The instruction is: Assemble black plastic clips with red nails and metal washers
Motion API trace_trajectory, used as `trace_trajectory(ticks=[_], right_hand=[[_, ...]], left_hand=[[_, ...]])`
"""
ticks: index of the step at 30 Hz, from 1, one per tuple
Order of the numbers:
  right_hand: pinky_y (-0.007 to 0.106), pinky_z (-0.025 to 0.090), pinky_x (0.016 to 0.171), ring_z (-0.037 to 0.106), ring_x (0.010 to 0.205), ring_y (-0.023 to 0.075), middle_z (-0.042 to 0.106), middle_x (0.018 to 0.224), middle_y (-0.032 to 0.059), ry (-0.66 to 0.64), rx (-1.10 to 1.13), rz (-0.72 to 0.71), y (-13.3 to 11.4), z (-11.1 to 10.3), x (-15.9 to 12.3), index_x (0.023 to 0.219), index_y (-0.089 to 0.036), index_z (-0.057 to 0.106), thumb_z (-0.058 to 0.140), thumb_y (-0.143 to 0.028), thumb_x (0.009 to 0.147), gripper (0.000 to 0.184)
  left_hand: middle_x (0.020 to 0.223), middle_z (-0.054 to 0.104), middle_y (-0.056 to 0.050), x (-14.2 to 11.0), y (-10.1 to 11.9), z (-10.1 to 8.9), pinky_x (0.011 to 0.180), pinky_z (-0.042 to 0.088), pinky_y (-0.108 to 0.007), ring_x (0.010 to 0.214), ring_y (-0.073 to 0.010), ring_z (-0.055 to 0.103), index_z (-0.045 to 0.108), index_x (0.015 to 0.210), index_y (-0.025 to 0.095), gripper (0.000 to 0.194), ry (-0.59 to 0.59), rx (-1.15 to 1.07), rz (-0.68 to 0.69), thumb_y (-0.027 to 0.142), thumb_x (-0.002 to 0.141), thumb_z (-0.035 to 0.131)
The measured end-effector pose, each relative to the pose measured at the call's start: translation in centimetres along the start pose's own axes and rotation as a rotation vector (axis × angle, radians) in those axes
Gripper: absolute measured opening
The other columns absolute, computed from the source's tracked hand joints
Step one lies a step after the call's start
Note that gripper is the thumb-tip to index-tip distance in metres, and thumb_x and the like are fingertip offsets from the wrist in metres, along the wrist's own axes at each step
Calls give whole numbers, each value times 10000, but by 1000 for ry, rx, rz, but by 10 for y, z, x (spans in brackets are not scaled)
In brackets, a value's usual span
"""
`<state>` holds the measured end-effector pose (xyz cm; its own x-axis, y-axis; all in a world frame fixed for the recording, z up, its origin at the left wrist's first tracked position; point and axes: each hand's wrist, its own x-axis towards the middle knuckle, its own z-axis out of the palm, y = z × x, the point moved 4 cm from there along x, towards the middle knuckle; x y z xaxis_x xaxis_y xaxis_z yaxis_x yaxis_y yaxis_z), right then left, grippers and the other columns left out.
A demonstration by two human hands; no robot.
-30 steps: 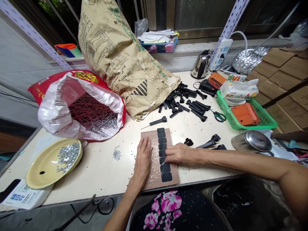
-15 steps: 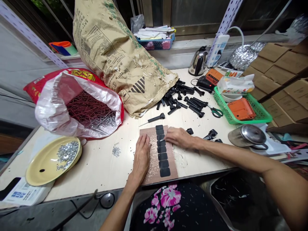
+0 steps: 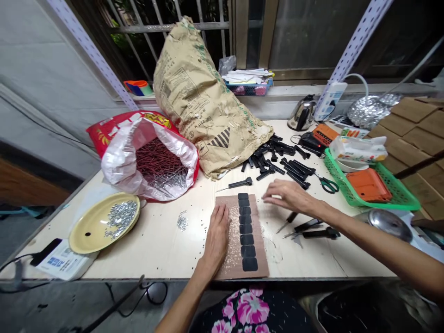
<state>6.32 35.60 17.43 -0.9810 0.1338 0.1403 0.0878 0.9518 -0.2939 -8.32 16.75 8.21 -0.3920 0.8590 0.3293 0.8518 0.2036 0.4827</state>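
Since everything here centres on the brown board (image 3: 259, 238), take that as the clock's middle: it lies near the bench (image 3: 166, 254) edge, long axis running roughly from 12 to 6, tipped slightly toward 11:30. I count eight black patches (image 3: 246, 229) in one column along it. Left hand (image 3: 218, 233) is flat on the board's 9 o'clock side; right hand (image 3: 284, 195) hangs around 2, fingers bent, can't tell if anything's pinched there. So the hands are well apart.

One needle tool (image 3: 240, 183) sits at 12, tip aimed at about 8. At least three black-handled tools (image 3: 309, 225) lie around 3.

Containers: yellow basin (image 3: 81, 226) at 9 with shiny metal bits (image 3: 121, 218), red bag (image 3: 104, 134) at 10 full of dark red rods (image 3: 157, 159), green basket (image 3: 338, 180) between 2 and 3 with an orange case (image 3: 369, 185), white bowl (image 3: 352, 165) and tissue pack (image 3: 359, 149).
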Motion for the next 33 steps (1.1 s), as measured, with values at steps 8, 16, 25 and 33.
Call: trace_trajectory(ticks=[8,16,25,33], right_hand=[[276,345,690,493,862,190,626,916,53,28,-210,-84,-2,80,127,979,-231,674,540,-302,899,171],[265,388,702,523,873,194,614,904,74,79,-220,-7,6,93,128,893,-162,621,431,-224,934,204],[310,475,793,573,919,205,601,1005,83,341,16,-36,-16,61,109,1086,-178,598,422,-180,905,252],[312,486,753,563,857,180,614,921,60,356,328,-83,-97,52,93,1150,-213,615,449,-181,914,291]], left_hand=[[1066,595,-128,-19,-41,-89,885,459,-442,1011,-263,519,603,1155,175,318,273,158,-220,258,918,408],[844,617,-100,-18,-106,-111,726,443,-360,834,-256,507,679,975,156,293,112,341,-362,296,904,432],[836,612,-102,7,-103,-98,676,411,-342,874,-263,511,665,785,175,158,-24,357,-464,163,818,511],[760,641,-50,7,-87,-105,628,471,-292,665,-162,594,614,773,139,242,217,-748,-724,360,694,674]])
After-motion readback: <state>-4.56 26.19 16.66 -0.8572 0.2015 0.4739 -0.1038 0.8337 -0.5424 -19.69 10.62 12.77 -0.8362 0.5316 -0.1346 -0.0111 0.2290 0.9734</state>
